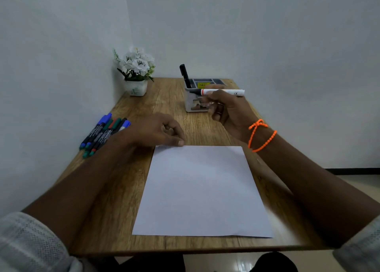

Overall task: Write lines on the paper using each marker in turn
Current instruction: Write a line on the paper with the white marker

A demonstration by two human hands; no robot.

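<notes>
One marker (223,92) sits gripped in the right hand's fingers (213,104) above the holder (195,105), tip bare (ink could smear), while the left hand (158,130) pins only the blank paper's (202,191) far corner, so it may pivot.

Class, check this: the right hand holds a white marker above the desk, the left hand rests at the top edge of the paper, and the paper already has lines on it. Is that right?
Not quite. The head view shows the paper blank, with no lines. The rest stands: the right hand holds the white marker above the desk, and the left hand rests at the paper's top edge.
</notes>
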